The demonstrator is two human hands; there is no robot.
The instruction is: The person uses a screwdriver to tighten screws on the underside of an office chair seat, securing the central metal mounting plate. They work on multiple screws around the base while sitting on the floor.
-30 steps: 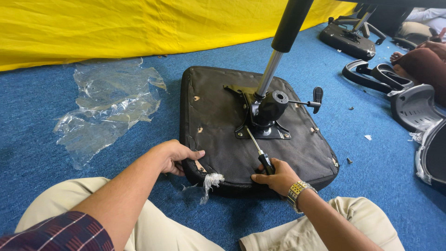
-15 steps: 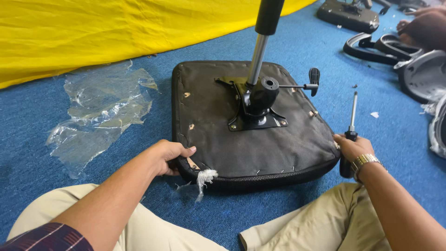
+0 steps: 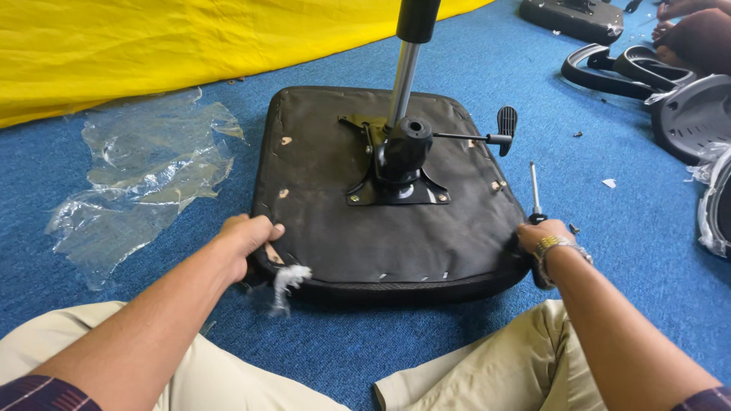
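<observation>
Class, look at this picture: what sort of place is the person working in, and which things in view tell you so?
Probably an informal floor workspace for assembling office chairs. An upturned chair seat with its gas-lift column lies on blue carpet, loose armrests and another seat lie nearby, and the right hand holds a screwdriver.

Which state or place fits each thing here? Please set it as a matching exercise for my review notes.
Things:
1. screwdriver
2. clear plastic wrap
3. seat cushion
4. yellow sheet

Places or states:
A. crumpled on the carpet, left of the seat
B. upside down, gripped at both near corners
C. along the far edge
D. held upright in the right hand

Pairs: 1-D, 2-A, 3-B, 4-C.
</observation>
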